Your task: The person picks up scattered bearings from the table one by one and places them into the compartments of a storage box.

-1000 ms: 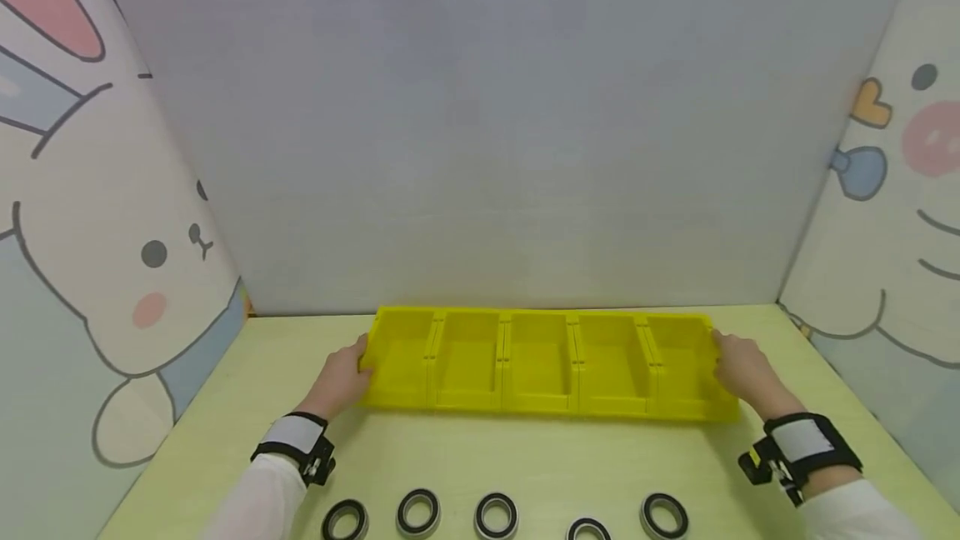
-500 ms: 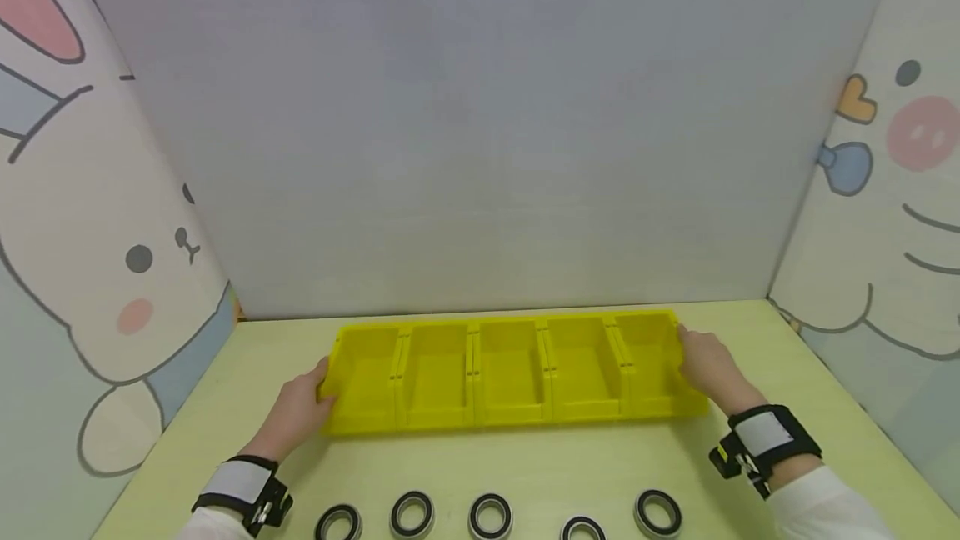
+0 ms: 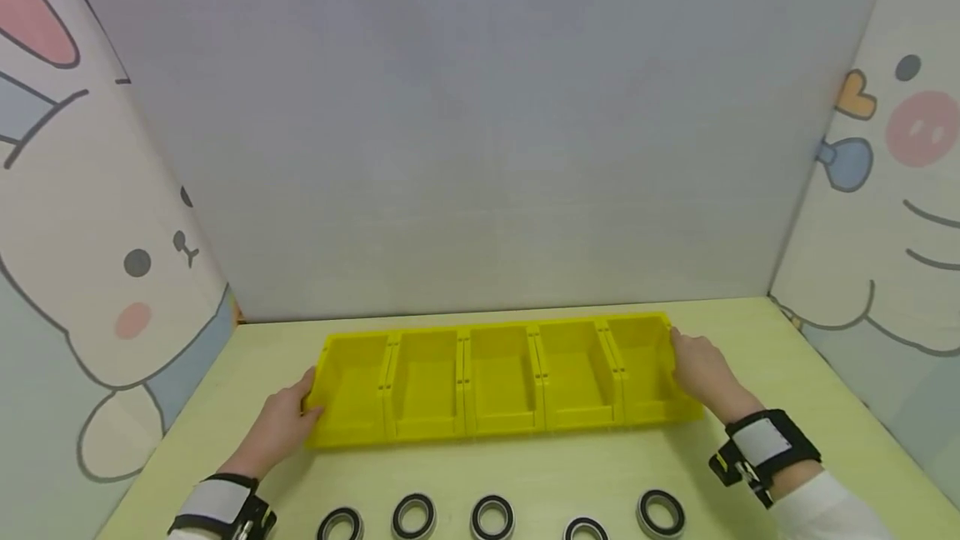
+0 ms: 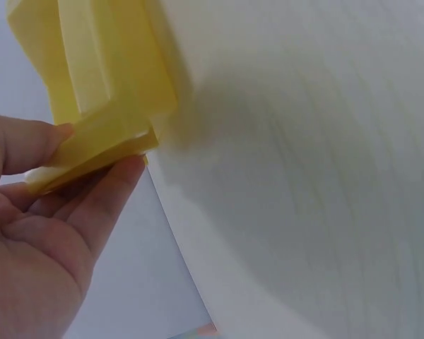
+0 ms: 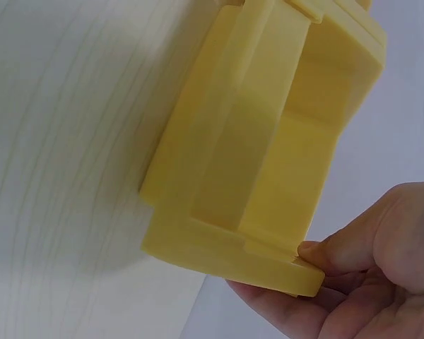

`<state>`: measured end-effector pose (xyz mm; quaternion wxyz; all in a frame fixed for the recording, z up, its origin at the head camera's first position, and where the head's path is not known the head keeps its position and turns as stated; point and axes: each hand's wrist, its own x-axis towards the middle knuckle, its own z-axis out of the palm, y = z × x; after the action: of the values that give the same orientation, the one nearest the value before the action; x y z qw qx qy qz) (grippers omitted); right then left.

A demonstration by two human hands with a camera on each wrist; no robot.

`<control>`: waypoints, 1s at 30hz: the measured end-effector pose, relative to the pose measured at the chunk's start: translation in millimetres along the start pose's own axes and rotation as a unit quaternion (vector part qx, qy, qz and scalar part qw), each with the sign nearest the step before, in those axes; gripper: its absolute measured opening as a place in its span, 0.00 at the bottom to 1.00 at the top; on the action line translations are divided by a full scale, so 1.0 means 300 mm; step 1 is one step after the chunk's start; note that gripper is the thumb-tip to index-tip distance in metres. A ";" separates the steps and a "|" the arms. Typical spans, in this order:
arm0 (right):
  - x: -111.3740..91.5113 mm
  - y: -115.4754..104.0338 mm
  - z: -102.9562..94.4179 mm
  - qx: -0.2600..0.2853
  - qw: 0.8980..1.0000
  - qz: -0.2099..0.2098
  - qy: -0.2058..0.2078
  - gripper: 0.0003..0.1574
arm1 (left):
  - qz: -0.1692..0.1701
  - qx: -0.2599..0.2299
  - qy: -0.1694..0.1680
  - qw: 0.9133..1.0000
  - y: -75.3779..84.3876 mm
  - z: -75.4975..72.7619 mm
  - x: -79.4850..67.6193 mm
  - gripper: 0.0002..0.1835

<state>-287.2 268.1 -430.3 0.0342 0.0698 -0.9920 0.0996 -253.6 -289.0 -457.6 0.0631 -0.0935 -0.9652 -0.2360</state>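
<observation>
A long yellow bin row [image 3: 501, 382] with several side-by-side compartments spans the middle of the head view, its left end slightly nearer to me than its right. My left hand [image 3: 279, 427] grips its left end wall; in the left wrist view the thumb lies on the inner side of the yellow wall [image 4: 102, 138] and the fingers are beneath and outside. At the other end, my right hand [image 3: 707, 373] pinches the right end wall, thumb over the rim in the right wrist view, fingers [image 5: 275, 307] behind it. The compartments hold nothing.
Several black-and-silver ring bearings [image 3: 492, 517] lie in a loose row on the pale wooden table [image 3: 570, 473], near the bottom of the head view. A grey back wall [image 3: 480, 148] and cartoon-printed side panels [image 3: 885, 273] enclose the table.
Both hands have shifted the yellow bin row to the left, and its left end has come nearer to me. The bearings stay where they were on the table.
</observation>
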 end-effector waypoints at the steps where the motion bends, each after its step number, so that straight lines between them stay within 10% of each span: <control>1: 0.000 0.000 -0.003 0.002 1.000 0.001 -0.005 0.30 | -0.004 -0.002 -0.003 1.000 0.000 0.000 0.000 0.32; 10: -0.020 0.018 -0.025 0.034 0.998 -0.047 -0.008 0.40 | -0.058 -0.021 -0.054 0.997 -0.027 -0.046 0.022 0.36; 21: -0.295 -0.029 -0.040 0.013 0.986 -0.149 0.078 0.54 | -0.079 0.011 -0.090 0.993 0.033 -0.104 0.147 0.37; 30: -0.415 -0.010 0.130 0.007 0.952 -0.303 -0.030 0.52 | -0.098 0.015 -0.124 0.987 0.066 -0.127 0.175 0.26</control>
<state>-165.9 273.6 -477.9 0.0325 0.3703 -0.9240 0.0894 -297.6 -281.8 -406.6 -0.0787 -0.0261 -0.9735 -0.2130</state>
